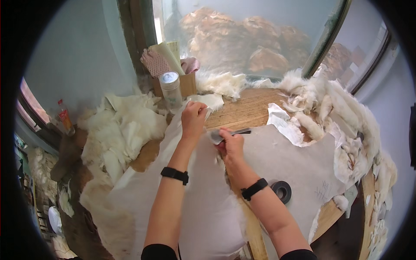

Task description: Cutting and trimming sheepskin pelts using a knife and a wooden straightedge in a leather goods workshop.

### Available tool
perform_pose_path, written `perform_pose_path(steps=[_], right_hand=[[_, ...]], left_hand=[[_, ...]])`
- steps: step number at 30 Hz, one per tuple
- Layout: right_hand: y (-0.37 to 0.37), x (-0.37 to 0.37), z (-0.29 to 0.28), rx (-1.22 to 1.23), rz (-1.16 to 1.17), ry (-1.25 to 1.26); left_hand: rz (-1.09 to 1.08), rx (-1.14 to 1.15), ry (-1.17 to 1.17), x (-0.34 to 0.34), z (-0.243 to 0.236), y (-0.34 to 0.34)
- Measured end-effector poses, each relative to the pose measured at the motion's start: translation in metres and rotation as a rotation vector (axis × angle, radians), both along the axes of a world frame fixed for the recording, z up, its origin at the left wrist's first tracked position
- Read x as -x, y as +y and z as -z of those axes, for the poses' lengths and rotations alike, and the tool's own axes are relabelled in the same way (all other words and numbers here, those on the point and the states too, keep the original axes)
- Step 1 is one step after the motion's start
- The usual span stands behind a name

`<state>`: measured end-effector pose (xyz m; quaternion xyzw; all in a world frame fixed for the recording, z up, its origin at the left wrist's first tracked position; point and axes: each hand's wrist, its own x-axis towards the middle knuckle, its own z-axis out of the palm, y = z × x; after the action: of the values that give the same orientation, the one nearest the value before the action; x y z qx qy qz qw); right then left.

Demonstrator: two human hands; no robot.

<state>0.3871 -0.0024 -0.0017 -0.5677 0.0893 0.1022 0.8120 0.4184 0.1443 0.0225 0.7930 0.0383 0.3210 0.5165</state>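
A large pale sheepskin (pixel 203 190) lies skin side up in front of me, with cream wool showing along its left border. At its far edge my left hand (pixel 193 116) is closed, pinching the skin. My right hand (pixel 232 145) grips a small flat grey knife (pixel 240 131), its dark end sticking out to the right. That hand is beside the skin's right edge, close to the left one; its fingers partly hide the tool. To the right a second skin (pixel 281 160) lies flat, pen marks near its corner. On it rests a black tape roll (pixel 281 192).
Woolly offcuts (pixel 125 130) are heaped at the left, and more wool pieces (pixel 346 112) line the right side. A clear lidded jar (pixel 170 91) stands before a cardboard box (pixel 188 83) of cloths. Behind is a window (pixel 242 26); a red-labelled bottle (pixel 65 118) stands far left.
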Motion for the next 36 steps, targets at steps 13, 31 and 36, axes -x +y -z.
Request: perform_pose_path(steps=[13, 31, 36], right_hand=[[-0.204, 0.138, -0.103, 0.814, -0.399, -0.081], [-0.169, 0.263, -0.016, 1.457, -0.461, -0.596], [-0.243, 0.265, -0.038, 1.455, -0.513, -0.487]], left_hand=[[-0.157, -0.858, 0.293, 0.179, -0.017, 0.06], [0.124, -0.967, 0.22, 0.417, -0.008, -0.126], [0.074, -1.144, 0.297, 0.415, 0.006, -0.121]])
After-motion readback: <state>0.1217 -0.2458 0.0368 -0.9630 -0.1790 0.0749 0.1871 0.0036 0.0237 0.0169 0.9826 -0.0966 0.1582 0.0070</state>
